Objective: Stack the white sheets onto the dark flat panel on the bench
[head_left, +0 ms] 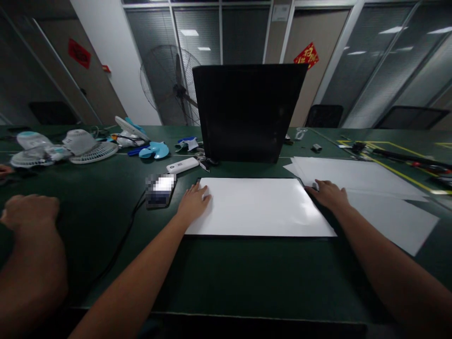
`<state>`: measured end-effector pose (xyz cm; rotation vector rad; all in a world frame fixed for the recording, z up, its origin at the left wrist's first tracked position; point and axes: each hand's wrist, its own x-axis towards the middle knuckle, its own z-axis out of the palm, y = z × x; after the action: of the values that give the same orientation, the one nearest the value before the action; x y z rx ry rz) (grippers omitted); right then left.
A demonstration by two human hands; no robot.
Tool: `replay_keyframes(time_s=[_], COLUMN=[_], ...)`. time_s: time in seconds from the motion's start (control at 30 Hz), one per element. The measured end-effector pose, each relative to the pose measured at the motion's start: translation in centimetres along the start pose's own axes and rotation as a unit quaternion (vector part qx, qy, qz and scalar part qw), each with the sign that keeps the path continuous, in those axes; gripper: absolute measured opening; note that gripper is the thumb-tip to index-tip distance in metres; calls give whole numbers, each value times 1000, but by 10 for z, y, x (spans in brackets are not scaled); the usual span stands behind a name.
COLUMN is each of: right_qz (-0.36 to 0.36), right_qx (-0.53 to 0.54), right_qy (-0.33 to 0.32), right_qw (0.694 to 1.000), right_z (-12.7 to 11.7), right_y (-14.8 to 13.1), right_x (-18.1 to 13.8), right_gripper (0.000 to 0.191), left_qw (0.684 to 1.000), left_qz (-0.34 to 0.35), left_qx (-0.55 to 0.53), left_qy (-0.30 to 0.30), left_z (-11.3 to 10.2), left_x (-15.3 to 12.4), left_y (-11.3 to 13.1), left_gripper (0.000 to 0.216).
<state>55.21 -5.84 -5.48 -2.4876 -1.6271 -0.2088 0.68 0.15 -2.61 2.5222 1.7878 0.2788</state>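
A white sheet (pixel 250 207) lies flat on a thin dark-edged board on the green table, with glare on its right side. My left hand (pixel 193 203) rests on the sheet's left edge, palm down, thumb and fingers apart. At the upper right corner, my right hand (pixel 329 194) lies with its thumb by the board's dark edge and its fingers spread over loose white paper (pixel 360 176). Between that thumb and the fingers shows a small pale patch that I cannot make out. Another loose sheet (pixel 395 221) lies under and beyond my right forearm.
Behind the sheet stands a large black panel (pixel 250 113). A phone (pixel 160 190) with a cable and a white stick-shaped device (pixel 182 165) lie left of it. Fan parts (pixel 93 150) are further left. Another person's closed hand (pixel 31 209) rests at the left.
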Motion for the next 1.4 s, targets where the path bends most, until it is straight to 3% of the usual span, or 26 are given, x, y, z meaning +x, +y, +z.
replay_keyframes(time_s=[0.3, 0.4, 0.57, 0.8, 1.1, 1.27, 1.4], right_qz=[9, 15, 98, 198, 204, 230, 227], right_qx=[-27, 13, 97, 138, 207, 246, 260], right_qy=[40, 88, 135, 184, 304, 346, 354], right_qw=[999, 996, 981, 953, 907, 876, 869], right_z=[-22, -25, -29, -30, -38, -40, -42], right_y=[-15, -14, -9, -1, -10, -14, -18], right_x=[-9, -10, -13, -11, -10, -12, -19], right_gripper=[57, 51, 40, 47, 30, 39, 42], left_qw=[1000, 1000, 1000, 1000, 1000, 1000, 1000], left_qz=[3, 0, -2, 0, 5, 3, 0], left_qx=[18, 10, 7, 9, 20, 19, 25], left_qy=[-7, -5, -2, -3, 1, 0, -9], left_z=[2, 3, 6, 9, 10, 10, 8], left_x=[2, 2, 3, 6, 6, 6, 5], left_y=[-1, -3, -5, -6, -4, -4, -3], left_gripper=[55, 55, 53, 54, 53, 53, 53])
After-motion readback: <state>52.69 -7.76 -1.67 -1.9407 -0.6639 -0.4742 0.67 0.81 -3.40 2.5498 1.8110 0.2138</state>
